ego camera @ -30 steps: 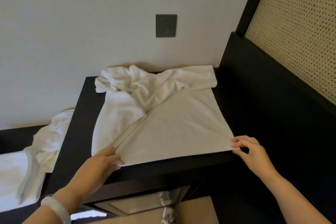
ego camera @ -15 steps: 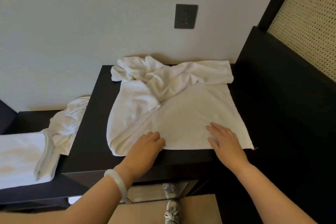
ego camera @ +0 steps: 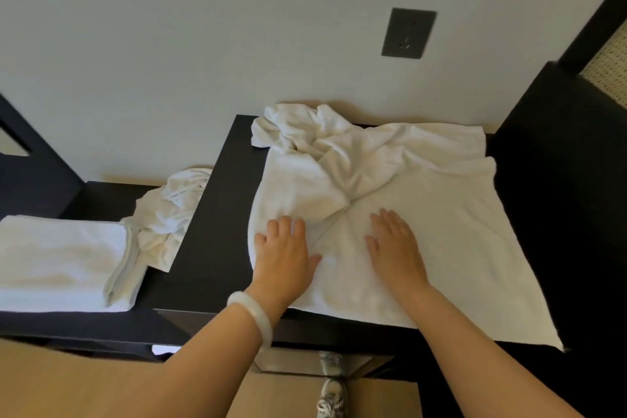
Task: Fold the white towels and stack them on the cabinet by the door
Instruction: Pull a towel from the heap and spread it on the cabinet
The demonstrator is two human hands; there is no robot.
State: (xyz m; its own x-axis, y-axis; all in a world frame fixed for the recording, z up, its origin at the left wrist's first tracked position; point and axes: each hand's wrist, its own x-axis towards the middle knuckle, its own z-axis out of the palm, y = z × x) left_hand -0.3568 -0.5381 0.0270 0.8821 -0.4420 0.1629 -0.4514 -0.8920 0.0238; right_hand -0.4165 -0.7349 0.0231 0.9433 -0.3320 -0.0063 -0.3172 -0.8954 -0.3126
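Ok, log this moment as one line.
phase: flattening towel | left hand: open, flat on towel | right hand: open, flat on towel | towel: spread on cabinet, far side bunched | folded towel: lower surface, left

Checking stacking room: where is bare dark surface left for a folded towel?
Bare: the cabinet top strip left of the spread towel, and the lower ledge between folded towel and wall. Crowded: the rest of the top, under spread towel, bunched towel, left hand and right hand.

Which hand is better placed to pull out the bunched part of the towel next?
Probably the left hand: it lies beside the bunched part; the right hand rests on flat towel.
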